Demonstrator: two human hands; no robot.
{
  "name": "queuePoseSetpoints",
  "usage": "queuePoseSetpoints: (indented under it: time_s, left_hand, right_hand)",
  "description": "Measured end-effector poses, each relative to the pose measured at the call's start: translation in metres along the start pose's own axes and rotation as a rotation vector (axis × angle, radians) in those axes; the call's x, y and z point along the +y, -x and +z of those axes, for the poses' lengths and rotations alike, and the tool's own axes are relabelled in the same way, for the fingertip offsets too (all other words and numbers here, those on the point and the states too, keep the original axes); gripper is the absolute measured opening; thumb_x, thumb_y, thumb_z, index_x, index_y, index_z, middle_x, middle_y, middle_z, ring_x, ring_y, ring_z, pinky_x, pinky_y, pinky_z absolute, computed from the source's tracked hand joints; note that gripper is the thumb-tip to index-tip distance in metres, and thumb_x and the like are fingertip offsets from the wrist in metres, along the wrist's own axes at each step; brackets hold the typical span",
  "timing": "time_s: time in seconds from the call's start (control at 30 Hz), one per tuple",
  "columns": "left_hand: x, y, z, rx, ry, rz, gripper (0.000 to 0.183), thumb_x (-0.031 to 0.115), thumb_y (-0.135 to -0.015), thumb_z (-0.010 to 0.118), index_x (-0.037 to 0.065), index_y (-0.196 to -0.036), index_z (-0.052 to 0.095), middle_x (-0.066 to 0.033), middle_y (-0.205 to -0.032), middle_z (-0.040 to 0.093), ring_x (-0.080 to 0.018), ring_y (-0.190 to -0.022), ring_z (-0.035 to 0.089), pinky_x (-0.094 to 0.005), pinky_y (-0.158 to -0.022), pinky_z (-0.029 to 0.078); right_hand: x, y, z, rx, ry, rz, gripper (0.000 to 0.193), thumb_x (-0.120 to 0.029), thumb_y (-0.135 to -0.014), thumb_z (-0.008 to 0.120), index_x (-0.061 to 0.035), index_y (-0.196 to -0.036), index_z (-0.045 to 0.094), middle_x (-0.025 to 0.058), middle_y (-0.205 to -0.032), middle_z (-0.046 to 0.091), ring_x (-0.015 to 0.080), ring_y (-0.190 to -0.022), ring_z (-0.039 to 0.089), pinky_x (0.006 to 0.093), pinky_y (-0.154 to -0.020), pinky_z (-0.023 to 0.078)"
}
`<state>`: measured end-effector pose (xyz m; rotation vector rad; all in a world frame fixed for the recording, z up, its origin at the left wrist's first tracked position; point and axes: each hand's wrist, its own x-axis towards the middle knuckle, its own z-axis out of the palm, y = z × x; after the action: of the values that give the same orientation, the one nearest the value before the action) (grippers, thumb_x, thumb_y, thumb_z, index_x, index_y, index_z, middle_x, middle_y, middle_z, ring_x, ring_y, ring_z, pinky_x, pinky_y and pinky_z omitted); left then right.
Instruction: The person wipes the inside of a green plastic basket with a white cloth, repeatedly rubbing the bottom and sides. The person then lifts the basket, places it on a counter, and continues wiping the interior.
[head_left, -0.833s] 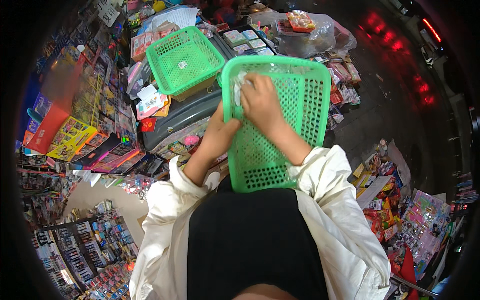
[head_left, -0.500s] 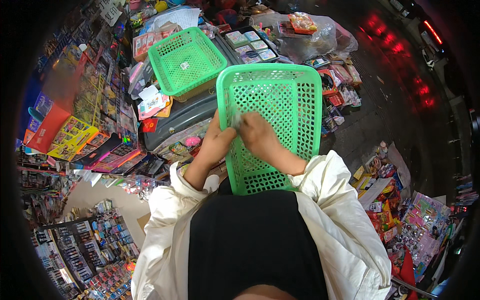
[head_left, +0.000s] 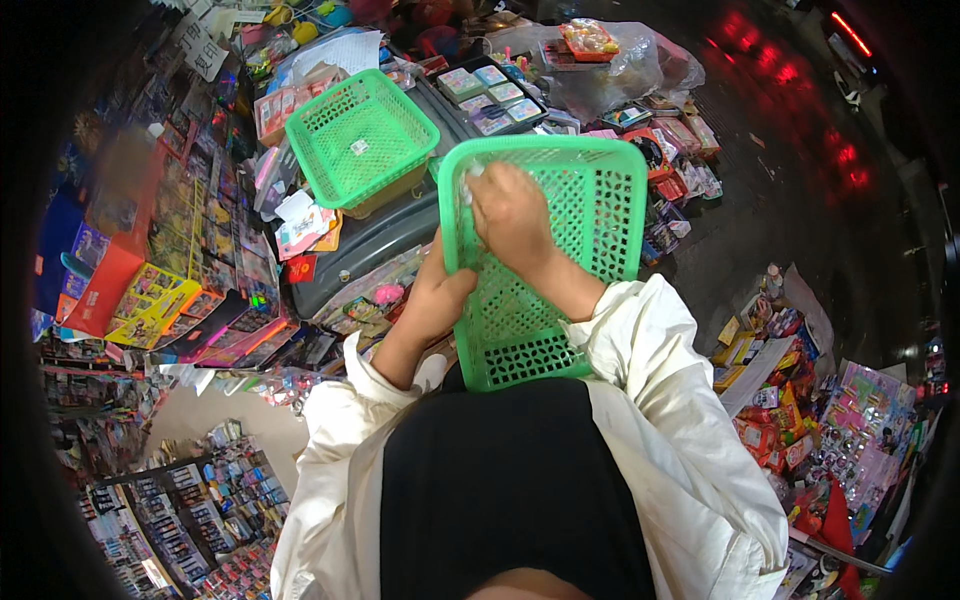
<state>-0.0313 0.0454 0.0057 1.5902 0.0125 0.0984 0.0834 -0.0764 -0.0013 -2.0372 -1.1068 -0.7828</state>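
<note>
A green plastic basket (head_left: 614, 240) with pierced walls is held tilted in front of my body, its inside facing me. My left hand (head_left: 436, 300) is closed on its left rim, the thumb over the edge and the other fingers hidden behind the wall. Inside the basket, my right hand (head_left: 514, 218) is closed and pressed near the upper left wall. A small whitish wad (head_left: 470, 188) shows at its fingertips, too blurred to name for certain.
Beyond sits a second green basket (head_left: 402, 166) on a dark grey lid (head_left: 350, 255). Small card packs (head_left: 490, 95) and a clear plastic bag (head_left: 640, 75) lie farther back. Packed goods crowd both sides; boxed toys (head_left: 150, 310) stand at left.
My right hand has moved up along the inside of the basket's left wall with the whitish wad. My left hand has slid slightly lower on the rim.
</note>
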Motion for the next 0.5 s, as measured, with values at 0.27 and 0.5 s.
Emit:
queuePoseSetpoints:
  time_s: [0.27,0.5]
  left_hand:
    - [0.0,-0.002,-0.006,-0.044,0.048,-0.001,0.071,-0.001,-0.073,0.046,-0.004,-0.143,0.034,-0.0145,-0.131,0.049,-0.0233,-0.124,0.044,-0.034,-0.108,0.032]
    - [0.003,0.004,0.001,-0.015,0.062,-0.005,0.069,-0.001,-0.075,0.044,-0.003,-0.143,0.035,-0.0103,-0.127,0.05,-0.0201,-0.117,0.047,-0.0315,-0.102,0.037]
  right_hand:
    - [-0.004,0.029,-0.003,-0.056,-0.051,-0.067,0.018,-0.008,-0.081,0.056,-0.0016,-0.097,0.061,0.012,-0.084,0.055,0.0324,-0.077,0.056,0.0432,-0.063,0.045]
    - [-0.027,0.027,-0.019,-0.112,0.056,-0.007,0.008,-0.013,-0.085,0.058,-0.0059,-0.086,0.06,0.0112,-0.083,0.054,0.0309,-0.074,0.056,0.0433,-0.062,0.045]
